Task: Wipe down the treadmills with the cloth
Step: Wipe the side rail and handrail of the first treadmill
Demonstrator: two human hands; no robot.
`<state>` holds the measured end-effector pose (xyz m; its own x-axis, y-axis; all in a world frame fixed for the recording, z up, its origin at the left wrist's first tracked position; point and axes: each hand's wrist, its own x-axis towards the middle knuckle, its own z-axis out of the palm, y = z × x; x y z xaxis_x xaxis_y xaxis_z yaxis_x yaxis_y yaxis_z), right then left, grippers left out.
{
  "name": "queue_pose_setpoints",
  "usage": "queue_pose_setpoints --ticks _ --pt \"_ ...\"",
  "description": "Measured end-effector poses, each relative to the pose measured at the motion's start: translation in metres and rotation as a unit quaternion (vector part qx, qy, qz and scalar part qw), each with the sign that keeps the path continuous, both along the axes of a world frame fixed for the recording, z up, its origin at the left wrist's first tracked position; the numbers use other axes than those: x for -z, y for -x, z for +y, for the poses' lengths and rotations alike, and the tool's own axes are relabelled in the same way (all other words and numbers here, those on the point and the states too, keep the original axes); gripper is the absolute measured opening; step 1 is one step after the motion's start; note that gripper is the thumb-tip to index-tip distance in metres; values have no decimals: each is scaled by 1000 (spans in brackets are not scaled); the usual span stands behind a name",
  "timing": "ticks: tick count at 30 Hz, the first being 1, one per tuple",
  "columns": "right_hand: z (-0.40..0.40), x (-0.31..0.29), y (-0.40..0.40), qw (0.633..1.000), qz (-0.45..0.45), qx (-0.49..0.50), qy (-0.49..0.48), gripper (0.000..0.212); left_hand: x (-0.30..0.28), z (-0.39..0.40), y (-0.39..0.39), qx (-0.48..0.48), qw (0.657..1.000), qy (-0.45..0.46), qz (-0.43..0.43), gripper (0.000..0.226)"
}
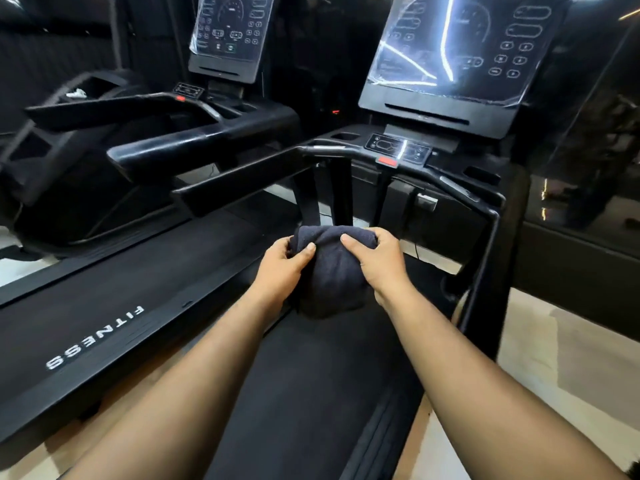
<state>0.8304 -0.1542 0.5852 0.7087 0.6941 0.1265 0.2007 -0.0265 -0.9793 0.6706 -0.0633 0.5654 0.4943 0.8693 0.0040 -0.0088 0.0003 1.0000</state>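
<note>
A dark bunched cloth [331,271] is held in front of me over the belt [311,393] of the right treadmill. My left hand [282,268] grips its left side with the thumb on top. My right hand [375,259] grips its right side, fingers curled over the top edge. Ahead stand that treadmill's handlebar [242,181], its small control panel [398,150] with a red button, and its plastic-covered screen [453,50]. A second treadmill [104,323] marked FITNESS runs along the left, with its own screen [232,26].
The right treadmill's upright [491,265] rises at the right, beside pale floor [571,358]. A dark glossy wall [588,168] closes the right side. The left treadmill's console arms [194,140] jut toward the gap between the machines. Pale floor shows between the two decks.
</note>
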Motion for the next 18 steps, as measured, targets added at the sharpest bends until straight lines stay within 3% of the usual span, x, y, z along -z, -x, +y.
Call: queue_pose_setpoints --ticks 4,9,13,18 --pt "46 -13 36 999 -37 1 23 20 -3 56 38 -12 999 -25 26 45" --pt "87 -57 87 998 -28 34 40 23 -55 125 82 54 996 -49 55 13" --pt "101 -76 117 993 105 53 -17 24 -88 149 96 101 994 -28 18 16" --pt "75 -69 132 980 184 64 42 27 -112 143 84 150 988 23 41 25"
